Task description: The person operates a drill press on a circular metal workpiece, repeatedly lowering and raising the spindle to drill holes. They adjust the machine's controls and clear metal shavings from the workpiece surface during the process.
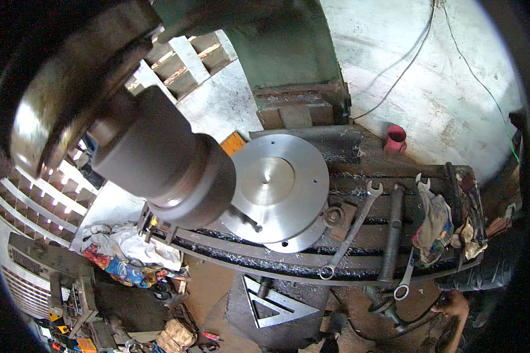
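Note:
My right hand [453, 305] is at the lower right, its fingers closed round the end of a crank handle [415, 322] below the machine table. My left hand is out of view. A large drill spindle [176, 159], partly blurred, hangs over the left of the table. From its lower end a drill bit [245, 217] reaches to a hole near the front edge of a shiny round metal plate [306, 182]. That plate lies on another metal disc [303, 240], which shows below its front edge.
The slotted machine table [359, 262] carries metal chips, an open-end wrench [353, 229], a metal bar [392, 235], another wrench [402, 289] and a rag [434, 226]. A red mug [396, 139] stands behind. Below lies a triangular metal square [277, 312]; cloths [129, 253] are at left.

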Available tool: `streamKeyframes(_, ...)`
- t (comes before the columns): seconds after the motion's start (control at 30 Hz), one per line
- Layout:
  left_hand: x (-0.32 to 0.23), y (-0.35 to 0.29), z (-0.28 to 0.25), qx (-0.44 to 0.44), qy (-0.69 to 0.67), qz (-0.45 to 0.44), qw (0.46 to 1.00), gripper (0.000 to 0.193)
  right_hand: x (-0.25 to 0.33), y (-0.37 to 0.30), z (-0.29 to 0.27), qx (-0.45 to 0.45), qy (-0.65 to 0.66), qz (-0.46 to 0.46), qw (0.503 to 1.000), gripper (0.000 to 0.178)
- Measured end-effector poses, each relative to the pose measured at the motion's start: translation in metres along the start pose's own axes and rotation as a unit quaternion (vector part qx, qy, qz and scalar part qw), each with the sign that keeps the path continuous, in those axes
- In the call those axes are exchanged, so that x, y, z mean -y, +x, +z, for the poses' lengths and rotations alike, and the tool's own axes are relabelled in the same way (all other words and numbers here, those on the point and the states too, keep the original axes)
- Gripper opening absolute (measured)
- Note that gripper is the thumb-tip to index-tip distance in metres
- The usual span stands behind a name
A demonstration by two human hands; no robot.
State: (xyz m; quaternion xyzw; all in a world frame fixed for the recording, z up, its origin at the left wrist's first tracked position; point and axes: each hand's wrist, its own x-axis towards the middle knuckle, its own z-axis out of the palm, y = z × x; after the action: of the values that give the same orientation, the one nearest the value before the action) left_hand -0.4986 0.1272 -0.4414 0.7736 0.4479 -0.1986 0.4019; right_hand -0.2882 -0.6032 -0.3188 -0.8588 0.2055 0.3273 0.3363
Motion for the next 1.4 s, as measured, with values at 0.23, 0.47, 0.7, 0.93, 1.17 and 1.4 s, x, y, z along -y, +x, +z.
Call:
streamKeyframes(0.23,0.038,-0.006,0.024,0.012,-0.010,0.017,1.000,0.081,0.024,-0.017,0.009,-0.068,0.036,-0.038,0.996,0.046)
streamKeyframes(0.47,0.094,-0.016,0.051,0.025,-0.033,0.041,0.998,0.083,0.073,-0.079,0.020,-0.223,-0.023,0.011,0.974,0.065)
streamKeyframes(0.7,0.136,-0.010,0.065,0.053,-0.048,0.043,0.996,0.085,0.083,-0.182,0.135,-0.164,0.041,0.132,0.977,0.061)
streamKeyframes(0.93,0.180,0.009,0.088,0.028,-0.077,0.105,0.991,0.091,-0.008,-0.042,0.290,-0.066,-0.124,0.028,0.990,0.065)
streamKeyframes(1.17,0.149,-0.012,0.082,-0.023,0.047,0.099,0.994,0.095,0.009,-0.006,0.044,-0.330,-0.308,0.089,0.888,0.037)
streamKeyframes(1.4,0.134,-0.013,0.087,-0.032,0.042,0.113,0.992,0.097,0.064,-0.199,0.163,-0.182,-0.011,0.012,0.983,0.042)
